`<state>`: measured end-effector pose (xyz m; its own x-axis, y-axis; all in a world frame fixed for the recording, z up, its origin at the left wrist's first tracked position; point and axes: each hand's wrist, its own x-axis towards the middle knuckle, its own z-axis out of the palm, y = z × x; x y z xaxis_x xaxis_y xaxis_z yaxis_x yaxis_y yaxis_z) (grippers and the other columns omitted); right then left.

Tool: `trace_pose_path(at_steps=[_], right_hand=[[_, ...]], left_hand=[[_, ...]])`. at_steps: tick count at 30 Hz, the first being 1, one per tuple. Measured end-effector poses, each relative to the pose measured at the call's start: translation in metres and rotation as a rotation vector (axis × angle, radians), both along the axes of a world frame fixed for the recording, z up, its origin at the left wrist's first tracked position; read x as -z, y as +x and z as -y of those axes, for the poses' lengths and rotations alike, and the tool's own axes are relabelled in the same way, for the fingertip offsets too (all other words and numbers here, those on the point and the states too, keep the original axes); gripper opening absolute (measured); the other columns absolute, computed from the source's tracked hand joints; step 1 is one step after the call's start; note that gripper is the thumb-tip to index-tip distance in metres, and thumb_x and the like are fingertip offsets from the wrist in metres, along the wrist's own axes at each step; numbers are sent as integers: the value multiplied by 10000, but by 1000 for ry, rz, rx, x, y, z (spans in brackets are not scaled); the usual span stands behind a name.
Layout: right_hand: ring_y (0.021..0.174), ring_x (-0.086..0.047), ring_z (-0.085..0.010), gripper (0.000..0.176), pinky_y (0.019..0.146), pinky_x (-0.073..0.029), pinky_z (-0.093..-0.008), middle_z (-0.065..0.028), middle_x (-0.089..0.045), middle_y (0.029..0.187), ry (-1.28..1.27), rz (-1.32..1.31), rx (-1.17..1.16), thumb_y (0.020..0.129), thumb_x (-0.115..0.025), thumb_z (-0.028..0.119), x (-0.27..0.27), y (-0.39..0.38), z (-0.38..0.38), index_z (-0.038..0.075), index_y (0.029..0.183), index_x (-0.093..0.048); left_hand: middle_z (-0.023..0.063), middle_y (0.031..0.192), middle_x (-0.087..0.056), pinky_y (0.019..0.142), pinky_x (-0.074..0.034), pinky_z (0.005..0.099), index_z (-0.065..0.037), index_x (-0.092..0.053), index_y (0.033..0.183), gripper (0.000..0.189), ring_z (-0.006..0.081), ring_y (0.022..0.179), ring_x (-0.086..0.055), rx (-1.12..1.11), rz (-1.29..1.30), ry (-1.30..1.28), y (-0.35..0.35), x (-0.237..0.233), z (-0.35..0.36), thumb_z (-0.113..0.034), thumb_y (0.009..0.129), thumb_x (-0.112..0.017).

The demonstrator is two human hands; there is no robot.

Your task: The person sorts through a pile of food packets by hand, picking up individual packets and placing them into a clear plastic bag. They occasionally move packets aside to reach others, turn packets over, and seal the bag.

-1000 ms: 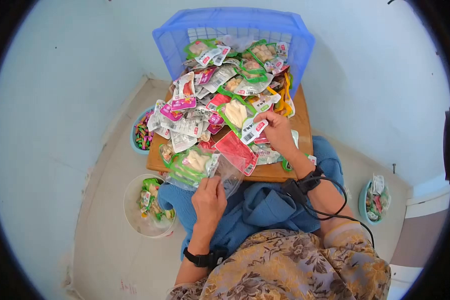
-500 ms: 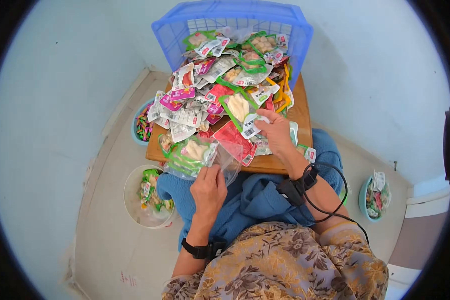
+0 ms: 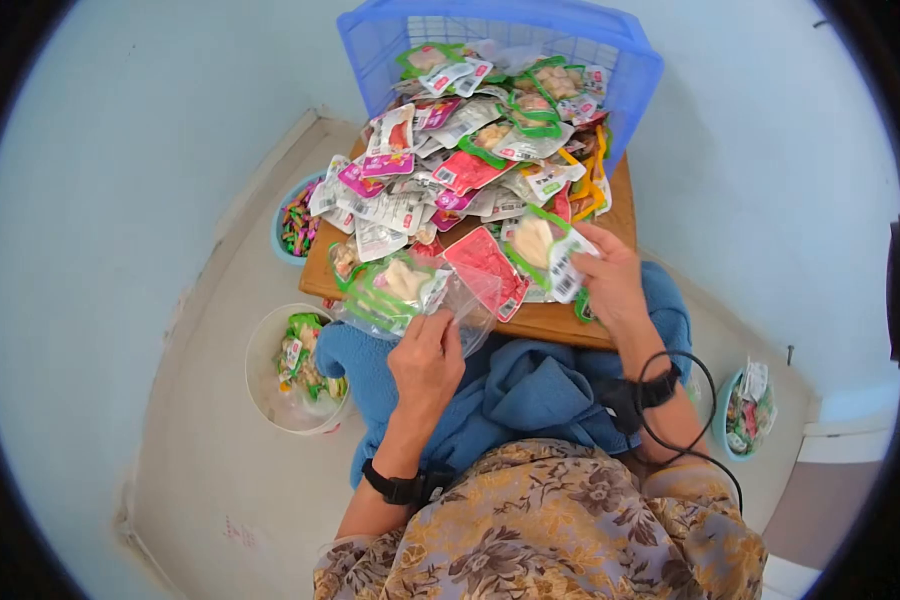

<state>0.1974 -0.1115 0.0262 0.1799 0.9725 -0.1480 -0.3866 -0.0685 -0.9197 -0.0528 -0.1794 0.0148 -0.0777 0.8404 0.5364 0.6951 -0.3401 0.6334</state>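
Note:
My left hand (image 3: 428, 362) is closed on the edge of a clear plastic bag (image 3: 370, 318) at the front left of the wooden table. Inside the bag lie green-edged snack packets (image 3: 402, 282). Between the thumb and fingers of my right hand (image 3: 612, 275) is a snack packet (image 3: 536, 245) with a green edge, a pale piece of food behind its window and a white barcoded end. A red snack packet (image 3: 486, 270) lies on the table between my hands. Behind them spreads a big heap of snack packets (image 3: 410, 205), white, purple, red and green.
A blue plastic basket (image 3: 625, 90) lies on its side on the wooden table (image 3: 622, 205), spilling the heap. A blue bowl (image 3: 278, 232) of colourful small pieces, a white bucket (image 3: 255, 385) and another bowl (image 3: 722, 420), both with packets, stand on the floor. A blue cloth (image 3: 535, 385) covers my lap.
My right hand has lifted the green-edged packet off the heap and brought it right and nearer to me. My left hand keeps hold of the bag. The view has shifted slightly.

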Motion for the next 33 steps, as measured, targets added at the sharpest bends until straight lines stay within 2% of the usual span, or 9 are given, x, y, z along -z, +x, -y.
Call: trace_pose_path(at_steps=[1,3,10,12,14,17,22,26,33], right_hand=[[935,-701,-180,444,786,-589,-292,-122,-692,1127,-9,25,-33,826,-595,-131,-5,6,8,-31,1258,-599],[947,-699,-177,442,801,-584,-293,-125,-694,1127,-26,41,-74,819,-596,-135,-12,19,24,-35,1249,-603],[907,-697,-145,377,819,-564,-269,-119,-716,1053,-68,179,-302,813,-632,-115,-31,37,62,-46,1184,-635],[897,-696,-137,356,810,-561,-260,-117,-717,1049,-88,248,-359,819,-646,-102,-39,34,66,-46,1170,-638],[881,-690,-124,285,788,-555,-247,-102,-717,1035,-119,174,-414,843,-672,-66,-48,25,69,-38,1126,-650],[864,-685,-121,231,779,-554,-249,-85,-713,1014,-110,59,-450,869,-683,-33,-29,16,69,-26,1098,-655],[872,-680,-142,130,819,-560,-282,-67,-690,996,-162,-213,-520,930,-631,-1,-5,-8,65,14,1055,-597],[944,-678,-164,162,893,-553,-314,-91,-691,1055,-192,-372,-413,940,-609,-15,11,-29,63,9,1101,-601],[1000,-681,-189,188,919,-553,-331,-98,-692,1092,-210,-506,-345,952,-597,-8,37,-60,51,9,1139,-608]], left_hand=[[114,745,-605,560,-482,336,-41,-682,936,109,257,614,-609,-17,5,-2,0,-1,0,-18,832,-707],[106,779,-619,560,-504,383,-70,-664,936,137,314,647,-630,-13,10,-23,1,-1,0,-33,811,-705],[102,772,-627,556,-509,394,-78,-660,924,117,314,652,-634,-30,46,1,5,0,-1,-42,819,-699],[117,771,-638,549,-498,327,-50,-684,935,112,253,600,-624,-22,52,24,4,0,-1,-20,832,-711],[118,772,-639,552,-501,328,-50,-684,937,113,258,603,-627,-27,48,16,3,-2,-1,-19,832,-711],[119,778,-643,557,-506,331,-49,-685,942,117,266,608,-632,-31,43,22,3,-3,-2,-18,832,-710],[119,790,-650,558,-509,340,-52,-687,952,122,273,612,-636,-45,59,55,4,-5,-1,-26,835,-709],[115,802,-657,553,-509,349,-64,-689,959,123,277,618,-640,-45,74,27,5,-7,1,-39,840,-705],[109,783,-642,542,-508,358,-71,-675,947,126,294,615,-631,-31,32,46,6,-9,2,-34,829,-700]])
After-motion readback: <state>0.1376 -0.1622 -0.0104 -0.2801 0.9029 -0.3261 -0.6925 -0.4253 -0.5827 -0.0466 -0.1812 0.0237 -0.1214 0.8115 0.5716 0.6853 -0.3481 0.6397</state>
